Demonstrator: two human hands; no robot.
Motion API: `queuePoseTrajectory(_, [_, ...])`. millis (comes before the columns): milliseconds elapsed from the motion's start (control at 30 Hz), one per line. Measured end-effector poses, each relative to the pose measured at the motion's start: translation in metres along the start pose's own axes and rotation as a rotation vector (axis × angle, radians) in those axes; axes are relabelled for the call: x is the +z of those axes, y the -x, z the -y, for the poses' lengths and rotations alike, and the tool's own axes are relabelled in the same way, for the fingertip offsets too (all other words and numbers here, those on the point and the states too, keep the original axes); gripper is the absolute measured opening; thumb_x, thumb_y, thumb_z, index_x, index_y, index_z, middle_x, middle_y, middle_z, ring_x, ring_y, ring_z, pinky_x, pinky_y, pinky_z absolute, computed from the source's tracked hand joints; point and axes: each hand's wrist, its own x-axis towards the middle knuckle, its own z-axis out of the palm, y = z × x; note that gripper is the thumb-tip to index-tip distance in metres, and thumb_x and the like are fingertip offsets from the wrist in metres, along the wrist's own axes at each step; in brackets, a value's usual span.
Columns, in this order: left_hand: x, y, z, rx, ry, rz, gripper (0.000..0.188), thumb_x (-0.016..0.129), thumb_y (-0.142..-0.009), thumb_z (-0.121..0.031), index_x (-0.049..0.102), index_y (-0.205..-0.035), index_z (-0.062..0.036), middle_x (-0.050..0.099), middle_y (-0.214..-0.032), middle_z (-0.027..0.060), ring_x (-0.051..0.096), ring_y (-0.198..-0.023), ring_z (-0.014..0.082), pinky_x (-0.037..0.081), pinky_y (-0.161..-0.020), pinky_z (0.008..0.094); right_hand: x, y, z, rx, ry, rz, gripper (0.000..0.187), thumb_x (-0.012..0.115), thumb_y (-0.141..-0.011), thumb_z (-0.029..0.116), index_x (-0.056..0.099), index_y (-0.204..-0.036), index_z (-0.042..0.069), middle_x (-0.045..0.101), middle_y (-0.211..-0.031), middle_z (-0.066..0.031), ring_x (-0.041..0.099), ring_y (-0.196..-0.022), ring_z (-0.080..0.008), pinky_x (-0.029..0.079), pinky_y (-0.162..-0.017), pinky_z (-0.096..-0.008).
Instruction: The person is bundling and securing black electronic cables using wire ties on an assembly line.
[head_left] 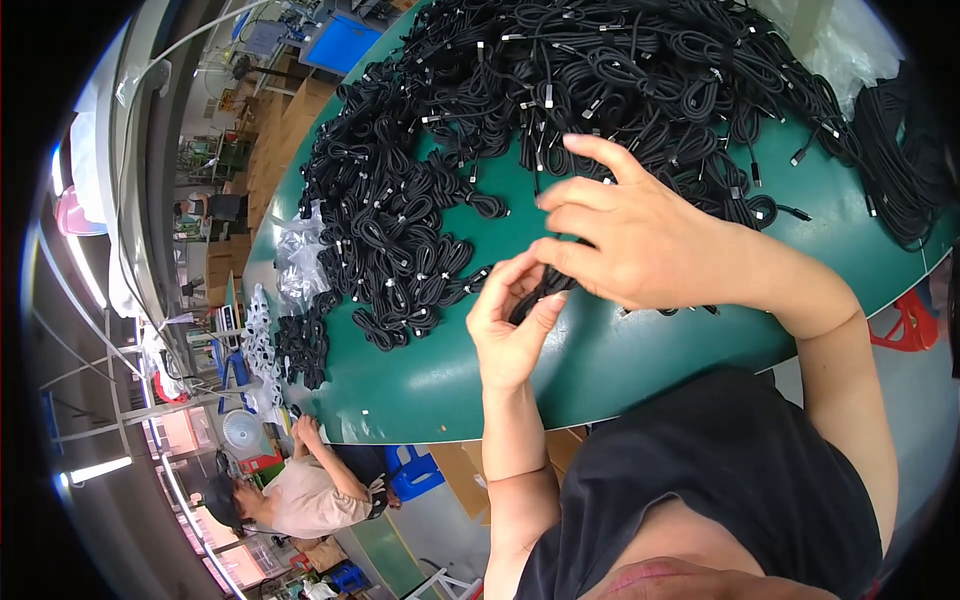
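My left hand [512, 318] is closed around a coiled black cable [548, 286], held just above the green table [420, 385]. Reaching over it from the right, my right hand [630, 235] has its fingers spread and slightly blurred. The lower fingers of that hand lie against the coil, and its index finger stretches toward the far side. Past my hands spreads a large heap of black cables [640, 60] with silvery plugs. To the left lies a pile of bundled, coiled cables [385, 225].
Clear plastic bags [300, 255] lie at the table's left edge, and more plastic [850, 55] is at the far right. A co-worker [310, 490] handles something at the left end. A blue stool [412, 472] and cardboard box [462, 480] stand below. A red stool [908, 322] is at right.
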Motion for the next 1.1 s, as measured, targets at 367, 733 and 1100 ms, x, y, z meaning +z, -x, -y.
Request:
queuePoseTrajectory(367, [-0.016, 0.004, 0.004, 0.091, 0.330, -0.170, 0.065, 0.078, -0.065, -0.012, 0.044, -0.119, 0.0022, 0.055, -0.102, 0.0128, 0.055, -0.089, 0.0165, 0.046, -0.077, 0.0255, 0.000, 0.000, 0.002, -0.046, -0.173, -0.010, 0.019, 0.065, -0.070, 0.020, 0.052, -0.064, 0.007, 0.046, -0.069, -0.0026, 0.048, -0.064, -0.0168, 0.039, -0.058, -0.0295])
queuePoseTrajectory(733, [0.006, 0.004, 0.015, 0.023, 0.521, -0.137, 0.050, 0.063, -0.081, -0.019, 0.040, -0.121, 0.0025, 0.052, -0.112, 0.0141, 0.052, -0.102, 0.0220, 0.042, -0.091, 0.0356, 0.011, 0.005, 0.014, 0.021, -0.228, 0.010, 0.017, 0.067, -0.064, 0.008, 0.058, -0.078, 0.006, 0.047, -0.071, -0.0035, 0.049, -0.063, -0.0183, 0.038, -0.059, -0.0295])
queuePoseTrajectory(1100, [0.022, 0.015, -0.006, 0.004, 0.651, -0.107, 0.043, 0.058, -0.083, -0.024, 0.042, -0.114, 0.0011, 0.048, -0.103, 0.0136, 0.050, -0.096, 0.0220, 0.040, -0.088, 0.0352, -0.005, 0.003, 0.032, 0.220, -0.473, 0.050, 0.011, 0.061, -0.071, 0.010, 0.052, -0.068, 0.004, 0.045, -0.070, -0.0063, 0.053, -0.063, -0.0207, 0.046, -0.047, -0.0321])
